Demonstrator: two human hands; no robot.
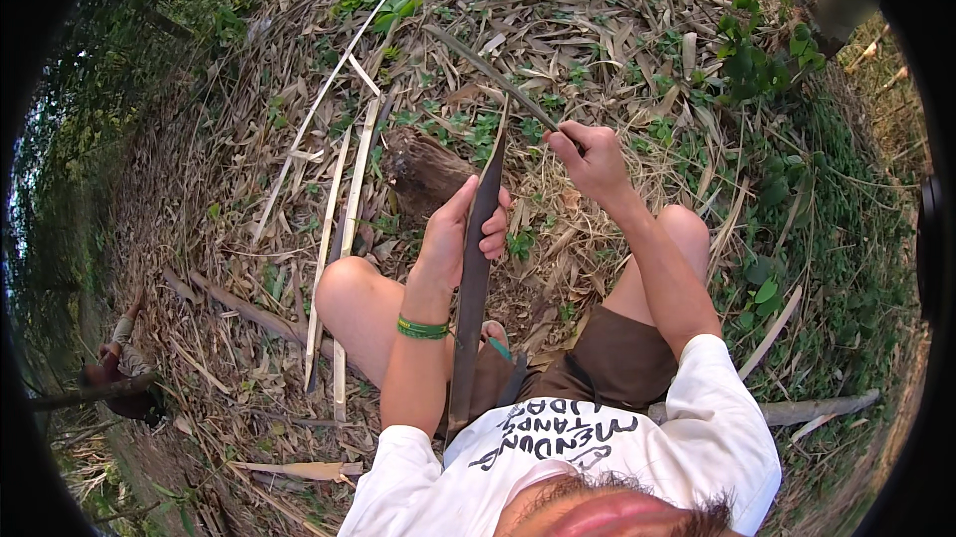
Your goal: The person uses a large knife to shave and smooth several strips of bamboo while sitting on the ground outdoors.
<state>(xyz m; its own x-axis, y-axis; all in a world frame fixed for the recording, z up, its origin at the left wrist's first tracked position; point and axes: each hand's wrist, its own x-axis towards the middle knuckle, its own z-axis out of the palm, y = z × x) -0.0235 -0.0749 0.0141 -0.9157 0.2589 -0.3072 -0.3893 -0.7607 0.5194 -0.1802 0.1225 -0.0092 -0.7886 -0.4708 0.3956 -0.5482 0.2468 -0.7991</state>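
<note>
My left hand is wrapped round a dark bamboo strip, a long flat piece that tapers to a pale point at its far end. The strip's near end reaches down to my lap and shirt. My right hand is closed on the near end of a long, narrow grey blade, whose handle my fingers hide. The blade slants away to the far left. It passes close to the strip's pale tip; whether they touch I cannot tell. Just beyond my left hand lies a short, rough brown log.
Several long pale bamboo strips lie on the leaf litter to the left. A branch lies beside my left knee, another pole at the right. Green plants grow on the right. Another person is at the far left.
</note>
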